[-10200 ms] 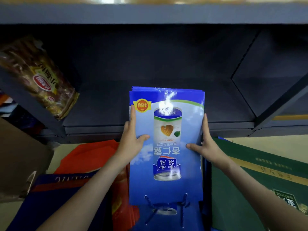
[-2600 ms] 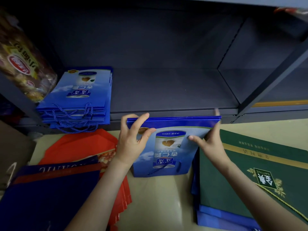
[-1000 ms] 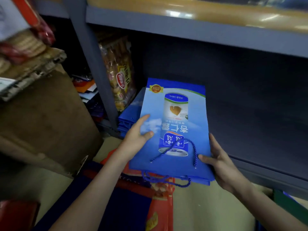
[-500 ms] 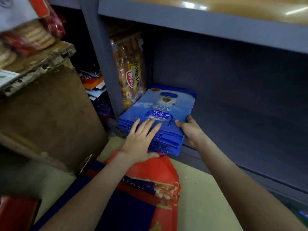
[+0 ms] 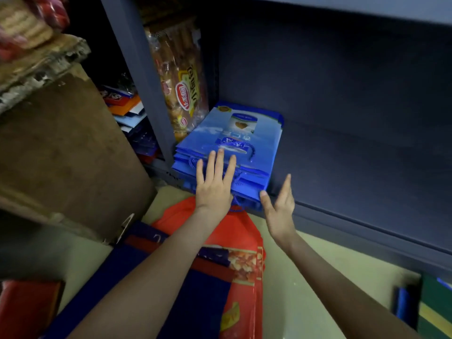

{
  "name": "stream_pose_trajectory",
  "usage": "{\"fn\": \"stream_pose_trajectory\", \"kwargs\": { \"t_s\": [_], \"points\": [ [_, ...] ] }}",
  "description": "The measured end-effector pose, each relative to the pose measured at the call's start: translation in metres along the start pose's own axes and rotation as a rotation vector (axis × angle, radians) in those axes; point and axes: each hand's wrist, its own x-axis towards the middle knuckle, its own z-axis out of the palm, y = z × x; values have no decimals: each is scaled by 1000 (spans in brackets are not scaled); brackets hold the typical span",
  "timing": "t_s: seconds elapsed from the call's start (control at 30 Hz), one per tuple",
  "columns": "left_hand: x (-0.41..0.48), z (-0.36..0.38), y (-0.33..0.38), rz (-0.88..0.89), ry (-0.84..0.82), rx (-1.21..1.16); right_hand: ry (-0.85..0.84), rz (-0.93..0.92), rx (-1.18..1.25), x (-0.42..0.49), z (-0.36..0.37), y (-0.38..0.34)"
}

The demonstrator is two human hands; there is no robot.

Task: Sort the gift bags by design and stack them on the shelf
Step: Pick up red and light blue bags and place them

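A stack of light blue gift bags (image 5: 247,140) printed with a drink can lies flat at the left end of the dark shelf (image 5: 354,172). My left hand (image 5: 215,182) rests flat on the stack's front edge, fingers spread. My right hand (image 5: 278,204) hovers open just off the stack's right front corner, the thumb close to the bags' edge. On the floor below lie red gift bags (image 5: 242,253) and dark blue gift bags (image 5: 137,272). A green gift bag (image 5: 435,311) shows at the bottom right edge.
A packet of biscuits (image 5: 181,77) stands against the shelf's upright post (image 5: 139,69), just left of the blue stack. A brown cardboard box (image 5: 61,148) fills the left side. Small packets sit in the neighbouring bay (image 5: 127,108). The shelf continues to the right.
The bags I carried now lie on top of the shelf stack. My right hand has let go and drawn back off the corner; my left hand stays pressed on the front edge.
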Motion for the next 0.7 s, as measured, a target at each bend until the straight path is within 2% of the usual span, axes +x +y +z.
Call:
{"fn": "stream_pose_trajectory", "kwargs": {
  "t_s": [0.07,0.1,0.2,0.27,0.33,0.5,0.6,0.7],
  "points": [
    [-32,11,8,8,106,-148,-58,82,-61,-26,8,21],
    [-54,17,12,15,95,-193,-136,95,-133,-42,9,32],
    [-126,37,21,71,-83,-229,-396,166,-297,-89,12,66],
    [-165,46,24,124,-238,-190,-477,288,-263,-117,16,81],
    [-186,49,26,122,-309,-169,-521,301,-257,-135,23,87],
    [-196,47,30,66,-376,-157,-415,254,-60,-152,33,90],
    [-195,51,33,57,-470,-140,-321,312,192,-154,37,96],
    [-194,50,36,56,-508,-134,-224,409,269,-152,44,100]
  ]
}}
